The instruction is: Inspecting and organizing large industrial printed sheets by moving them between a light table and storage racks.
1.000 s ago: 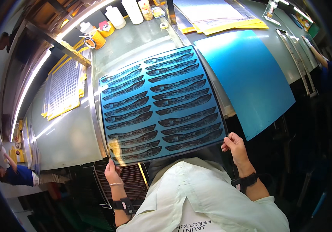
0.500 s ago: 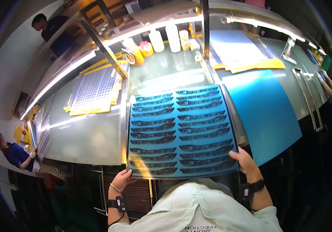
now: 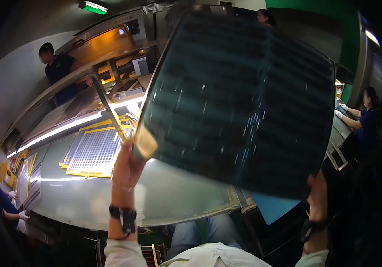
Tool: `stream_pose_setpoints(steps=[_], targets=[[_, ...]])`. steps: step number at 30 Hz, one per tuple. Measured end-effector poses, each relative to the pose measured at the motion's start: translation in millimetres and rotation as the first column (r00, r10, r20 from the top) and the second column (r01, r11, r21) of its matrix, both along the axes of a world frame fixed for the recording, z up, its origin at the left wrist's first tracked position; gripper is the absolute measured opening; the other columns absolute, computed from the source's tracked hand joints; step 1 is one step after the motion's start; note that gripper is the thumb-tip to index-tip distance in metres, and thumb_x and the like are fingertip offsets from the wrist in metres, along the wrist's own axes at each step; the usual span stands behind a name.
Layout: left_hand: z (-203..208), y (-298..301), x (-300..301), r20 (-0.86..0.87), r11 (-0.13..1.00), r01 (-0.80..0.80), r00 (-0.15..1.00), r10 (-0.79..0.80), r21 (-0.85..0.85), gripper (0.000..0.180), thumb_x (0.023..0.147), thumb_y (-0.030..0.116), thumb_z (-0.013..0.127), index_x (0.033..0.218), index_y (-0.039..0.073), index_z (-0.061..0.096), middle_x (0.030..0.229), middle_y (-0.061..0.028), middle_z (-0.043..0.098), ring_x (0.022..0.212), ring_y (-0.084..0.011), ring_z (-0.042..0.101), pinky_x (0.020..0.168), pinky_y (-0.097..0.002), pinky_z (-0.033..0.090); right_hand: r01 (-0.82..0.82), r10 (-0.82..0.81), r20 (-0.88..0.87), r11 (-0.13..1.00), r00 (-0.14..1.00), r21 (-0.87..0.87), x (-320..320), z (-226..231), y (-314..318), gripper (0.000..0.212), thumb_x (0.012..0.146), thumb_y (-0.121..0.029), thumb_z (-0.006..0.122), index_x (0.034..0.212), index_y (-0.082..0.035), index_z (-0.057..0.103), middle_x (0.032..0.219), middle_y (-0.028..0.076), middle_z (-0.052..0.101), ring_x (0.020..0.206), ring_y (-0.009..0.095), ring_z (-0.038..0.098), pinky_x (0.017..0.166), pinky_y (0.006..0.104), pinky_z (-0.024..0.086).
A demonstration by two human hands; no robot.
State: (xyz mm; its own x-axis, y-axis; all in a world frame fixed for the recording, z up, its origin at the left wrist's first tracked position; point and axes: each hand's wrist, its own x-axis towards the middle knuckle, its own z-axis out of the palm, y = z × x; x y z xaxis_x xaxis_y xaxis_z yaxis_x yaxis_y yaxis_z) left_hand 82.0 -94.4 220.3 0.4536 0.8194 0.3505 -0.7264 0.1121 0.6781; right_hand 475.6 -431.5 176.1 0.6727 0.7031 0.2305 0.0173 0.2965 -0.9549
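A large blue-green sheet (image 3: 240, 107) with faint dark rows is raised upright in front of me, tilted and blurred by motion. Small bright specks and streaks of light show on it. My left hand (image 3: 129, 163) grips its lower left corner, beside a yellowish patch (image 3: 145, 141). At the lower right corner, my right hand (image 3: 317, 196) is closed on the edge. The sheet hides much of the bench behind it.
Below the sheet lies the glass-topped bench (image 3: 168, 196). A yellow-edged dotted sheet (image 3: 92, 151) rests on its left part. A plain blue sheet (image 3: 274, 207) shows at lower right. People work at both sides; a shelf post (image 3: 108, 106) stands at left.
Both hands have lifted the patterned sheet from low over the bench to upright before me. It now looks much darker, and my view has tilted up.
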Motion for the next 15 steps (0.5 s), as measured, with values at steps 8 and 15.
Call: stream_pose_setpoints(steps=[8, 15], targets=[[-75.8, -53.7, 114.3, -0.603, 0.759, 0.651, 0.603, -0.522, -0.007, 0.035, 0.094, 0.027, 0.052, 0.119, 0.002, 0.056, 0.104, -0.0095, 0.065, 0.093, -0.0173, 0.062, 0.08, -0.0304, 0.05, -0.108, 0.347, -0.424, 0.863, 0.837, 0.493, 90.3, 168.3, 239.9, 0.024, 0.088, 0.002, 0.051, 0.111, 0.006, 0.049, 0.112, 0.021, 0.055, 0.108, 0.031, 0.055, 0.092, 0.0405, 0.05], [-203.8, -135.1, 130.0, -0.77, 0.525, 0.798, 0.126, -0.626, -0.296, 0.044, 0.092, 0.037, 0.054, 0.121, 0.003, 0.056, 0.11, -0.008, 0.062, 0.103, -0.0155, 0.057, 0.091, -0.0277, 0.044, -0.184, 0.407, -0.419, 0.859, 0.812, 0.478, 144.8, 226.1, 399.4, 0.026, 0.094, -0.009, 0.041, 0.115, 0.007, 0.046, 0.116, 0.023, 0.053, 0.111, 0.034, 0.053, 0.096, 0.0419, 0.048]])
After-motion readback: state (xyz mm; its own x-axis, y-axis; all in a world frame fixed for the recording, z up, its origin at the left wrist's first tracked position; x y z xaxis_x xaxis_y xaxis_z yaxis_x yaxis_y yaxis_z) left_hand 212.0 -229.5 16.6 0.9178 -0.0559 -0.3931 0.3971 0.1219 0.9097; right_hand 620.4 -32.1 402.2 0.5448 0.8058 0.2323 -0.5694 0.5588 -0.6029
